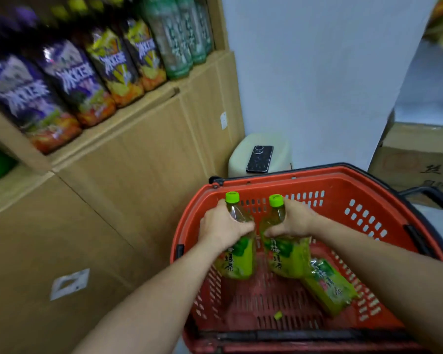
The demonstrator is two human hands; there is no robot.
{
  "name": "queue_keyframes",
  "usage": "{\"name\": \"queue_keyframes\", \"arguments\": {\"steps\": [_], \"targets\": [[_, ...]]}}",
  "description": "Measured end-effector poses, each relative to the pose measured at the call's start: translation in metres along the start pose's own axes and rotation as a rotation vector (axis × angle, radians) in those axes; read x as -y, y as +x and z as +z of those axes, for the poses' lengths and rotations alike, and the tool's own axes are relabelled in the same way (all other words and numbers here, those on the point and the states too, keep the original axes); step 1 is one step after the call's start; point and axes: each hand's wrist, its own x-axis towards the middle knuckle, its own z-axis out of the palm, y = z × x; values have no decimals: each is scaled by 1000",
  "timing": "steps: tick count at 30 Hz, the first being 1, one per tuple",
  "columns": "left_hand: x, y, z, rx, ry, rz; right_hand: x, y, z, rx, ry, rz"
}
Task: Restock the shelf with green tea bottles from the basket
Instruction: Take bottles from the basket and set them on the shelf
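1. Step in hand: pick-up from the red basket (368, 198). The left hand (221, 226) is clasped around the shoulder of one green tea bottle (237, 256); the right hand (294, 219) is clasped around the shoulder of a second green tea bottle (283, 254). Both bottles stand upright inside the basket, side by side, caps up.
2. A third green tea bottle (329, 284) lies on its side on the basket floor, just right of the held pair. A small green fragment (278, 315) lies on the basket floor; its nature cannot be told.
3. Next move, as judged: lift both bottles clear of the basket rim, then carry them up and left to the shelf (148, 98).
4. Obstructions: the shelf front row is filled with purple-labelled drink bottles (69, 80) and pale green bottles (177, 39); no free slot is visible. The green tea position is not in view.
5. Surroundings: a phone (260, 159) rests on a cream stool (240, 152) behind the basket, clear of the lift path.
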Motion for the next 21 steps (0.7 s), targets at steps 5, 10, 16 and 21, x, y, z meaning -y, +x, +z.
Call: {"name": "queue_keyframes", "arguments": {"steps": [5,10,16,21], "targets": [[-12,-57,-82,-200,-51,58,67,-52,-36,-173,-12,-196],[-14,-125,-174,-398,-128,74,152,-98,-54,-274,50,-406],[5,-199,-285,-682,-120,85,272,-147,-56,-308,228,-655],[54,-243,-366,-916,-91,21,369,-174,-31,-255,401,-799]]}}
